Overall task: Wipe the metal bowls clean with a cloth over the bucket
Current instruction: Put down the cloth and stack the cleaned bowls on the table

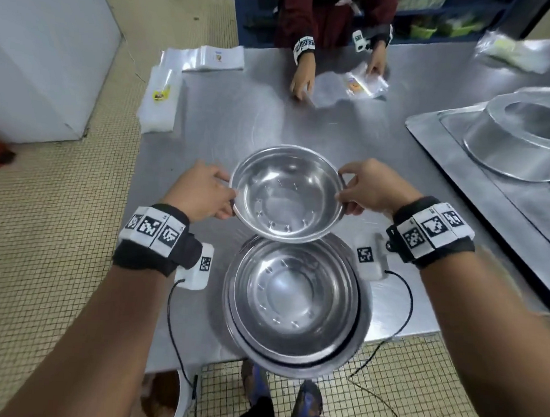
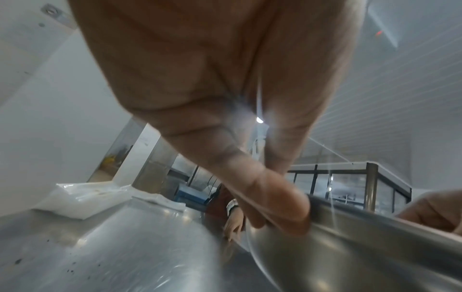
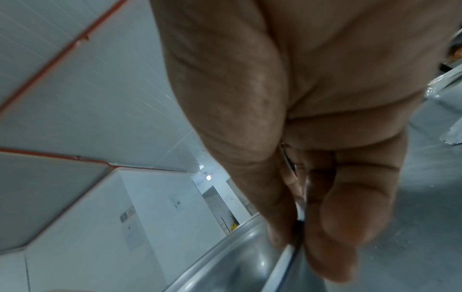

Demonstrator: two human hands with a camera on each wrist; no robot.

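A shiny metal bowl (image 1: 285, 193) hangs in the air above the steel table (image 1: 208, 117), held by both hands. My left hand (image 1: 205, 194) pinches its left rim, thumb on top, and my right hand (image 1: 367, 188) pinches the right rim. Just below it, at the table's near edge, a stack of nested metal bowls (image 1: 294, 303) sits upright. In the left wrist view the thumb (image 2: 282, 205) presses on the bowl rim (image 2: 375, 219). The right wrist view shows thumb and fingers (image 3: 345, 227) clamped on the rim (image 3: 282, 262). A white bucket (image 1: 177, 402) edge shows on the floor at lower left. No cloth is visible.
Another person (image 1: 332, 18) stands across the table, handling clear plastic bags (image 1: 358, 82). More bags (image 1: 160, 99) lie at the far left of the table. A large metal tray with an upturned basin (image 1: 516, 137) fills the right side.
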